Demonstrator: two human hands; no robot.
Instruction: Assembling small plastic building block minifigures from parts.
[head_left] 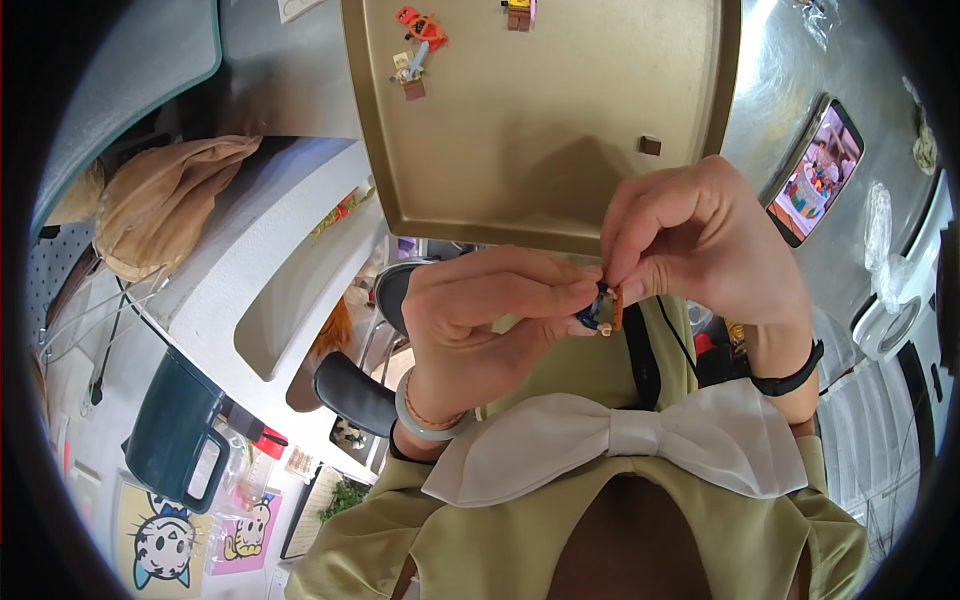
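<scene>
My left hand (490,315) pinches a small dark-blue toy figure (591,314) between thumb and fingertips, just beyond the near edge of the tray. From the other side, the closed thumb and fingers of my right hand (715,245) grip a tiny orange-brown piece (618,311) against the figure. Fingertips hide much of both parts, so I cannot tell whether they are joined. On the gold-coloured tray (520,120) lie a red-orange toy figure (421,28), a toy figure with a grey sword (409,76), a brown-based figure (519,16) and a small brown block (649,146).
Right of the tray, a phone (818,172) with a lit screen lies on the metal table (775,75). Clear plastic wrapping (880,235) is farther right. To the left are a white shelf unit (225,290), a brown cloth bag (165,205) and a dark teal kettle (172,425).
</scene>
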